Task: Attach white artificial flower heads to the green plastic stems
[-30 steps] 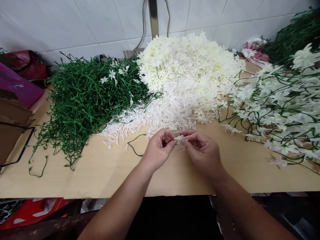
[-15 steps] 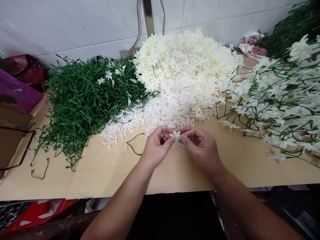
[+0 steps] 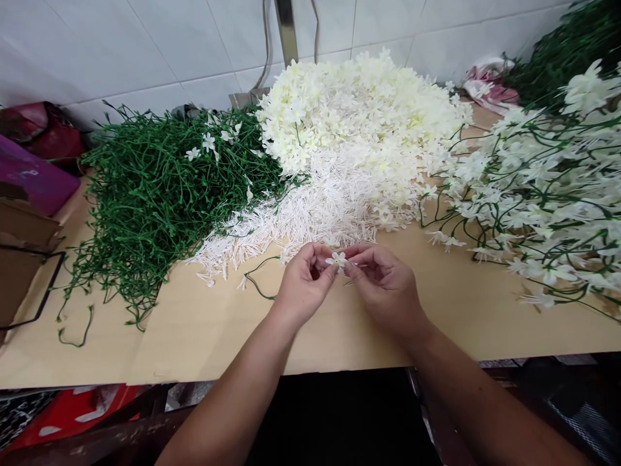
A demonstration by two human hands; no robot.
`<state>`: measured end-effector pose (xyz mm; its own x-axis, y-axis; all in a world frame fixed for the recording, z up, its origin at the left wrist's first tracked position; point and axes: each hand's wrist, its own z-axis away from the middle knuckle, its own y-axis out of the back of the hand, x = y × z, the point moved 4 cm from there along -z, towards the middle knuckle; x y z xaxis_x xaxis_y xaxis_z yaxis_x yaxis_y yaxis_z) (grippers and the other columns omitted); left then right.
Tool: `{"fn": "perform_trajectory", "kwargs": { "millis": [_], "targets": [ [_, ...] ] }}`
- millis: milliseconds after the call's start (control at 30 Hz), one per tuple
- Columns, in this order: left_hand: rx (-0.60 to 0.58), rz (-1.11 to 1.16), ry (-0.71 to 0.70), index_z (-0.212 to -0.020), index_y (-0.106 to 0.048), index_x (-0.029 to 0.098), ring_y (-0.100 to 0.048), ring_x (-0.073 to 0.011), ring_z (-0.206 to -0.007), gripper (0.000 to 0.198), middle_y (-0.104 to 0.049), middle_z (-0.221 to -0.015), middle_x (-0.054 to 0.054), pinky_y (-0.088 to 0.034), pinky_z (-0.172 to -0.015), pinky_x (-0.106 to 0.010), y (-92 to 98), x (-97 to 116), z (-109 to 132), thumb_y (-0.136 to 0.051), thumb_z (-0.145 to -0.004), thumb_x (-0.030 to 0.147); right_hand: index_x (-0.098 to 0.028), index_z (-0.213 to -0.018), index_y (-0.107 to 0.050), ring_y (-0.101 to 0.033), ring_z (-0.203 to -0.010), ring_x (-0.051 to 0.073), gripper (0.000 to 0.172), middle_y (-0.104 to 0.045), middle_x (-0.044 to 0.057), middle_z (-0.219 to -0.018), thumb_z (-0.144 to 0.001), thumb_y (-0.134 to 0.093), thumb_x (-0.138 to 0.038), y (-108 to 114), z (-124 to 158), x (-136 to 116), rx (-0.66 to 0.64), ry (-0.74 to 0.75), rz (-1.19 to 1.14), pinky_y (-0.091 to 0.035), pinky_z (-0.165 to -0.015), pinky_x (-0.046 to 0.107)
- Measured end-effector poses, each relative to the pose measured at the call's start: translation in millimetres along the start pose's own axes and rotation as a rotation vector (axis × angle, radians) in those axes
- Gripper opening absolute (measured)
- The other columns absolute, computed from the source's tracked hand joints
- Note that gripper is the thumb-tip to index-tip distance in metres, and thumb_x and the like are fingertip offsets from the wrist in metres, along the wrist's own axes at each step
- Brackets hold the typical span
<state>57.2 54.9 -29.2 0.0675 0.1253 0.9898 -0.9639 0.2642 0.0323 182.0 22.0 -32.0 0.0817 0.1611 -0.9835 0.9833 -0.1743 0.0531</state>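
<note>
Between my two hands, just above the board, is a small white artificial flower point(image 3: 337, 260). My left hand point(image 3: 309, 278) pinches it from the left with thumb and forefinger. From the other side my right hand point(image 3: 381, 278) is closed, its thumb and forefinger tips meeting at the flower and a thin white piece. Part of the flower is hidden behind the fingertips. A green plastic stem point(image 3: 253, 281) with a white tip lies by my left wrist. Beyond my hands spreads a heap of thin white stamen pieces point(image 3: 310, 210).
Green stems point(image 3: 169, 188) are piled at left, loose white blossoms point(image 3: 359, 116) at the back against the tiled wall point(image 3: 150, 39). Stemmed white flowers point(image 3: 543, 200) heap at right. A cardboard box point(image 3: 22, 272) and purple container point(image 3: 41, 175) stand far left.
Both hands keep their pinch at the flower with only slight finger movement. The whole view has shifted a little; the piles look the same.
</note>
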Motion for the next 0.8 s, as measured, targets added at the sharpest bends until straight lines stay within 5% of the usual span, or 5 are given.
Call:
{"fn": "perform_trajectory", "kwargs": {
  "millis": [800],
  "targets": [
    [-0.013,-0.179,-0.123,-0.088,-0.049,0.02,-0.043,-0.0068,-0.057,0.015,-0.047,-0.064,0.005,-0.035,-0.055,-0.019,0.3,-3,4,-0.053,-0.075,0.014,-0.019,-0.075,-0.054,-0.061,-0.079,0.015,0.008,-0.057,0.006,-0.092,-0.075,-0.055,-0.011,-1,2,-10,-0.004,0.203,0.316,-0.055,-0.068,0.03]
  ]
}}
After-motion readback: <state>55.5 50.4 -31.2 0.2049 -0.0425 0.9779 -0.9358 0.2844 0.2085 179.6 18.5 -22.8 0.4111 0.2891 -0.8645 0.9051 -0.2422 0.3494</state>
